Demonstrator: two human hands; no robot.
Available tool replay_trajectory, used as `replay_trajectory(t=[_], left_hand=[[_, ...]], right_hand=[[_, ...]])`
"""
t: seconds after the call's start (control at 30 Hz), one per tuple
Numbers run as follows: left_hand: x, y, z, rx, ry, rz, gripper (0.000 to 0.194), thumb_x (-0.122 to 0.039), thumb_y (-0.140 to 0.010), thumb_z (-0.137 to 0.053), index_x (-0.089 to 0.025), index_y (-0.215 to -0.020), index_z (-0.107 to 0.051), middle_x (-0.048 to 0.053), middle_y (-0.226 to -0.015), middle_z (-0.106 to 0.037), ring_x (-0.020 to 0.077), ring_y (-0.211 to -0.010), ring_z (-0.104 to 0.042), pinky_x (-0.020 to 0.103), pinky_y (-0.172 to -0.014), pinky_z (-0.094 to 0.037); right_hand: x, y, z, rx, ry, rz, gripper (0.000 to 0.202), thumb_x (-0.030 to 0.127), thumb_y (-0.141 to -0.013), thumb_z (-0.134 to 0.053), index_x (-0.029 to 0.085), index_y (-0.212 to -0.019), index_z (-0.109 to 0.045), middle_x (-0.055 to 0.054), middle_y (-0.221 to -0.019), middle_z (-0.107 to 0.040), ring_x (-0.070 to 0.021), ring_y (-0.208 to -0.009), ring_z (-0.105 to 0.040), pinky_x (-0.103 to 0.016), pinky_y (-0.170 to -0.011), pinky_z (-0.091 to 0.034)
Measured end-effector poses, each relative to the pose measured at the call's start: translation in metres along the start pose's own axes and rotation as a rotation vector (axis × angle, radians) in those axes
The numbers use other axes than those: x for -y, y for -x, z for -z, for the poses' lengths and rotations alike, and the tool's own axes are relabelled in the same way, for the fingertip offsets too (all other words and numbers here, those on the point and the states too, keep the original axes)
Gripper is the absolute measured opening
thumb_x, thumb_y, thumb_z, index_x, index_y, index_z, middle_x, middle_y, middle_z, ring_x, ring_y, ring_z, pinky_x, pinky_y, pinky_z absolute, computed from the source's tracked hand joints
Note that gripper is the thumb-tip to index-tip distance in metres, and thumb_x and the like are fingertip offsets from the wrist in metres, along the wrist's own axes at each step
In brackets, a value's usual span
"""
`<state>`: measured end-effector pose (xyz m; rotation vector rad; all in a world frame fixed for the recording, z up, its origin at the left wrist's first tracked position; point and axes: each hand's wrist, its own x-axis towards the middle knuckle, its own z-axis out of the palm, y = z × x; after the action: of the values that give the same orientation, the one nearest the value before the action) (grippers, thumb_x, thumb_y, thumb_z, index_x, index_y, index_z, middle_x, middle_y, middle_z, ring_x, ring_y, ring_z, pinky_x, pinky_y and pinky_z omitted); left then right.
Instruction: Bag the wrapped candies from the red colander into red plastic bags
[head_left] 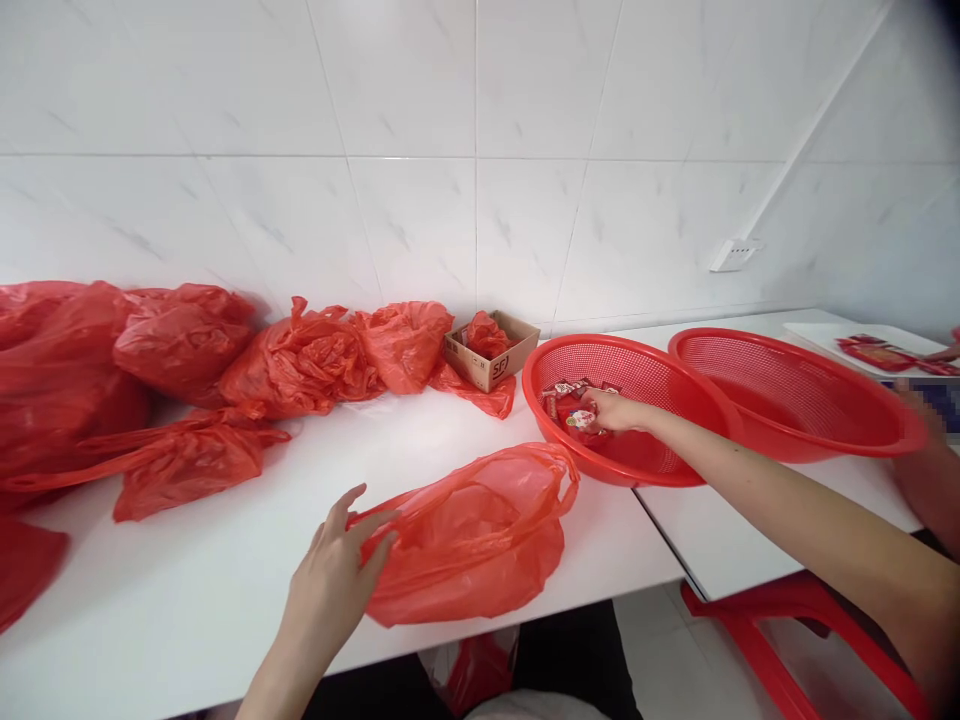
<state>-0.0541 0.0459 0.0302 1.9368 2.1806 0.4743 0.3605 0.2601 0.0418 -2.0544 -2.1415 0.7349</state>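
A red plastic bag [480, 560] lies on the white table with its mouth spread and a handle loop towards the basket. My left hand [337, 560] is at the bag's left rim, fingers spread apart, thumb and forefinger over the film. My right hand [611, 410] reaches into the nearer red mesh basket [667, 350], fingers curled down onto small red wrapped packets [577, 412]. The packets are heaped at the basket's left side, and one shows a pale round label. The tips of my right fingers are partly hidden among them.
Stuffed red bags [300, 360] line the wall at the left. A small cardboard box [491, 350] holds a red bundle. Another red basket [795, 390] overlaps the first. Beyond it are a white tray [817, 332] and another person's arm [922, 470]. A red stool [810, 610] stands below.
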Motion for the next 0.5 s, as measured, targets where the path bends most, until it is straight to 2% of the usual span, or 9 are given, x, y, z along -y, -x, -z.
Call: replay_trajectory(t=[0.1, 0.17, 0.23, 0.3, 0.37, 0.4, 0.47, 0.5], left_hand=[[0.002, 0.004, -0.003, 0.084, -0.005, 0.005, 0.039, -0.042, -0.092, -0.041, -0.036, -0.125, -0.062, 0.002, -0.149, -0.039, 0.0217, -0.097, -0.066, 0.034, -0.074, -0.055], [0.002, 0.006, -0.004, 0.115, 0.006, 0.012, 0.041, -0.041, -0.092, -0.040, -0.033, -0.128, -0.059, 0.002, -0.146, -0.045, 0.0184, -0.089, -0.068, 0.031, -0.072, -0.055], [0.002, 0.008, -0.006, 0.106, 0.040, 0.008, 0.042, -0.038, -0.092, -0.040, -0.030, -0.128, -0.058, 0.002, -0.141, -0.051, 0.0180, -0.089, -0.068, 0.030, -0.074, -0.055], [0.001, 0.008, -0.009, 0.063, 0.092, -0.018, 0.042, -0.036, -0.091, -0.039, -0.029, -0.128, -0.057, 0.003, -0.138, -0.054, 0.0188, -0.094, -0.068, 0.030, -0.078, -0.054], [-0.001, 0.006, -0.012, 0.014, 0.148, -0.061, 0.044, -0.032, -0.090, -0.040, -0.027, -0.131, -0.055, 0.004, -0.138, -0.054, 0.0195, -0.099, -0.067, 0.031, -0.083, -0.054], [-0.003, 0.005, -0.013, -0.006, 0.173, -0.087, 0.046, -0.029, -0.088, -0.040, -0.027, -0.133, -0.053, 0.004, -0.140, -0.052, 0.0199, -0.103, -0.066, 0.032, -0.086, -0.054], [-0.007, 0.001, -0.014, -0.040, 0.211, -0.136, 0.054, -0.022, -0.083, -0.041, -0.025, -0.137, -0.048, 0.004, -0.144, -0.048, 0.0208, -0.115, -0.061, 0.032, -0.092, -0.052], [-0.010, -0.001, -0.013, -0.057, 0.220, -0.150, 0.059, -0.018, -0.081, -0.041, -0.024, -0.139, -0.045, 0.005, -0.146, -0.046, 0.0212, -0.122, -0.057, 0.031, -0.094, -0.051]], right_hand=[[0.001, 0.003, 0.016, -0.010, -0.166, 0.007, 0.039, 0.022, -0.072, -0.071, 0.017, -0.107, -0.054, -0.005, -0.087, -0.065, -0.0137, -0.065, -0.060, -0.022, -0.054, -0.045], [0.005, 0.008, 0.030, -0.031, -0.261, 0.035, 0.033, 0.019, -0.074, -0.069, 0.017, -0.104, -0.054, -0.005, -0.086, -0.065, -0.0132, -0.067, -0.060, -0.020, -0.055, -0.046], [0.018, 0.021, 0.042, -0.076, -0.333, 0.078, 0.031, 0.020, -0.079, -0.064, 0.019, -0.108, -0.052, -0.005, -0.089, -0.065, -0.0126, -0.070, -0.061, -0.020, -0.056, -0.046], [0.042, 0.043, 0.048, -0.123, -0.445, 0.180, 0.033, 0.027, -0.084, -0.060, 0.022, -0.115, -0.049, -0.006, -0.098, -0.065, -0.0128, -0.074, -0.062, -0.020, -0.058, -0.047], [0.074, 0.071, 0.042, -0.119, -0.613, 0.364, 0.035, 0.035, -0.086, -0.059, 0.024, -0.118, -0.048, -0.006, -0.105, -0.065, -0.0149, -0.081, -0.064, -0.023, -0.063, -0.050], [0.090, 0.085, 0.033, -0.069, -0.663, 0.460, 0.035, 0.036, -0.087, -0.058, 0.024, -0.118, -0.048, -0.006, -0.107, -0.065, -0.0161, -0.088, -0.064, -0.025, -0.069, -0.051], [0.118, 0.107, 0.007, 0.049, -0.615, 0.635, 0.031, 0.034, -0.088, -0.057, 0.023, -0.116, -0.051, -0.005, -0.105, -0.065, -0.0157, -0.090, -0.063, -0.027, -0.075, -0.051], [0.127, 0.114, -0.010, 0.099, -0.526, 0.672, 0.026, 0.029, -0.089, -0.055, 0.023, -0.114, -0.054, -0.003, -0.098, -0.066, -0.0145, -0.085, -0.063, -0.027, -0.074, -0.050]])
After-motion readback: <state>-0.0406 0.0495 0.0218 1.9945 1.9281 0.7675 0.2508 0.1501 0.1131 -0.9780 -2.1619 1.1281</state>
